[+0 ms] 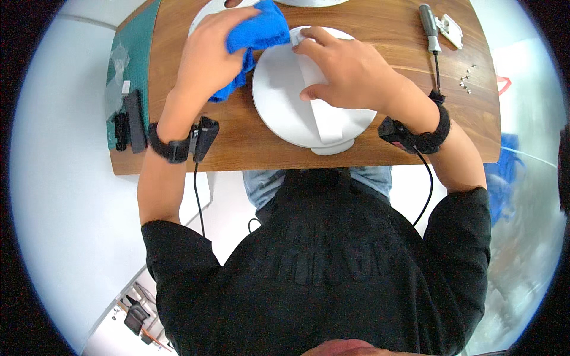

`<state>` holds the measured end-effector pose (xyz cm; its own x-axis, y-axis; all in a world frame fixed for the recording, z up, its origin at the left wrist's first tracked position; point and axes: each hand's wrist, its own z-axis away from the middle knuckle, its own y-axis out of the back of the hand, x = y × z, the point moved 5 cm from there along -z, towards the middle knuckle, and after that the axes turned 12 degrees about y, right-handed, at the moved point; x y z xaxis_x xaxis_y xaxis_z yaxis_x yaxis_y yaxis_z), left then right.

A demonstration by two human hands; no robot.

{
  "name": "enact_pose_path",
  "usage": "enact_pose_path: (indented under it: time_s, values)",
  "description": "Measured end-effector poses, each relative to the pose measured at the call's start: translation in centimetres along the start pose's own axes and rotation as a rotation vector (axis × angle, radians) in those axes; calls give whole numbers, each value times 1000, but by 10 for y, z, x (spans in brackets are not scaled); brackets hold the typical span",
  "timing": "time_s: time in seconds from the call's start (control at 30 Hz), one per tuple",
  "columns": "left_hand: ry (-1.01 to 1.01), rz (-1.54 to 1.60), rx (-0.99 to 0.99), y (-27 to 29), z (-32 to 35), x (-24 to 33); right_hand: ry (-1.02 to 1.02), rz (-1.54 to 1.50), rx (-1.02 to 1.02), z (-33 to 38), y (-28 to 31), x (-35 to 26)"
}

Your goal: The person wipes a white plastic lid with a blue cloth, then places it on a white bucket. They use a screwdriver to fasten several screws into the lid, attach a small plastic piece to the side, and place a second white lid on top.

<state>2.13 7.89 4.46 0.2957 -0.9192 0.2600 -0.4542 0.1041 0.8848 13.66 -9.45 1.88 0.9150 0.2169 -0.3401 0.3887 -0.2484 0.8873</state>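
Observation:
My left hand (214, 56) is closed round a bunched blue cloth (259, 27), part of which hangs below the fingers over the table. Just right of it lies a white round disc (274, 89) with a long, tapered white bar (324, 121) across it and a small rounded tab at its near edge. My right hand (350, 70) reaches over this bar from the right. Its fingers curl over the bar's far end and the thumb presses near its middle. The cloth is beside the disc's far left edge; part of the bar is hidden under my right hand.
A grey-handled screwdriver (428, 28) lies at the far right, beside a small white part (452, 32) and several loose screws (466, 82). On the left, a green cutting mat (138, 56) bears clear plastic film and black bars (136, 121). More white pieces (203, 16) sit at the back.

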Motion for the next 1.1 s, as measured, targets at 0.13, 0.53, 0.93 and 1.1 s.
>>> enact_pose_path:
  time_s: [0.13,0.53,0.93,1.1]
  values:
    - [283,328,25,36,-5,-4,42,-33,118,0,8,4]
    - [-138,1080,-309,3,33,97,170,-236,475,24,77,-21]
    - [-192,-68,-531,-40,30,73,396,259,-212,113,34,-81]
    - [-214,-8,-481,-47,36,74,433,262,-256,105,12,-82]
